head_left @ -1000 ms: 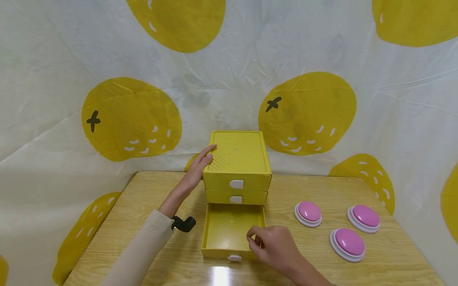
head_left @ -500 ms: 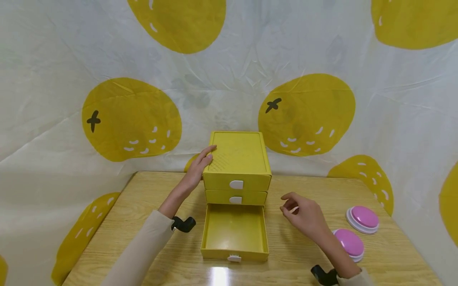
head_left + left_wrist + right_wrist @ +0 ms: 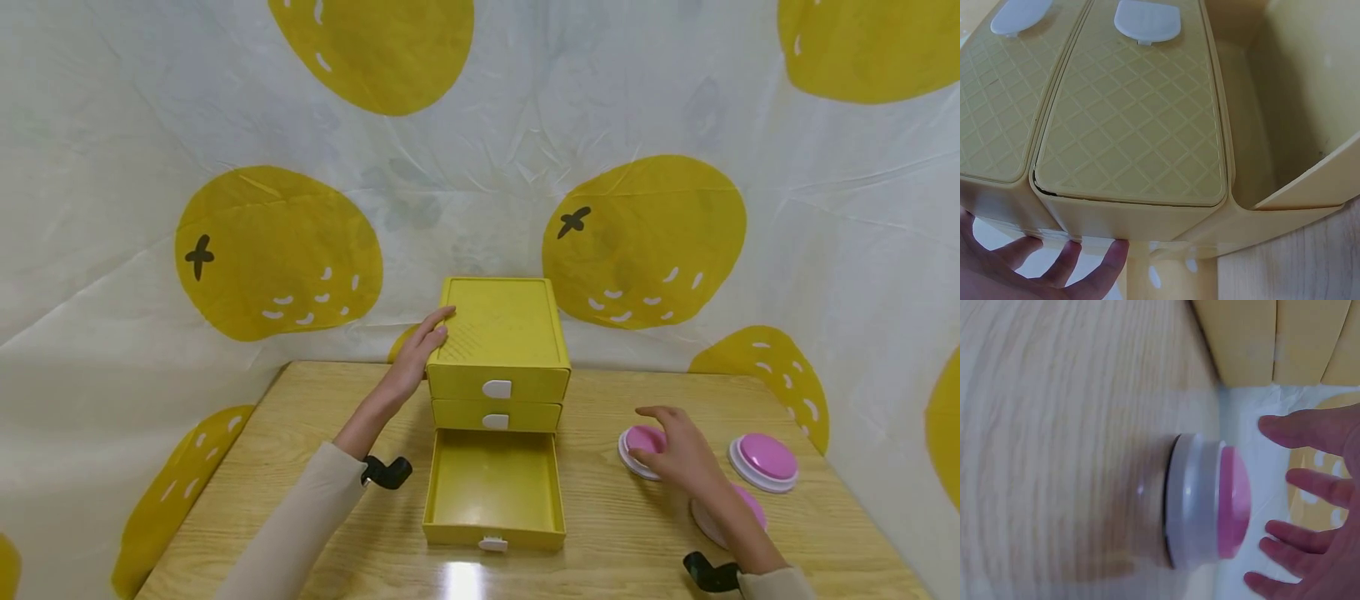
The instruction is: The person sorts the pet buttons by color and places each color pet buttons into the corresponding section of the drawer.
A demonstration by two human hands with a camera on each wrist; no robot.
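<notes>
A yellow drawer cabinet (image 3: 501, 321) stands at the back middle of the table, its two upper drawers closed. The bottom drawer (image 3: 493, 537) is pulled out and its inside is bare. My left hand (image 3: 411, 357) rests against the cabinet's upper left edge; in the left wrist view its fingers (image 3: 1107, 269) touch the side wall. My right hand (image 3: 681, 450) hovers with spread, slightly bent fingers above a pink push button with a white base (image 3: 633, 467). In the right wrist view, a gap shows between the fingers and that pink button (image 3: 1234, 503).
Another pink button (image 3: 767, 458) sits farther right. A third pink button (image 3: 750, 504) is partly hidden under my right forearm. White drawer handles (image 3: 497, 389) stick out from the cabinet front. A fruit-patterned cloth (image 3: 465, 167) hangs behind the wooden table (image 3: 600, 550).
My right hand has moved away from the open bottom drawer to the right, over the nearest pink button, and its fingers have spread. My left hand has stayed on the cabinet.
</notes>
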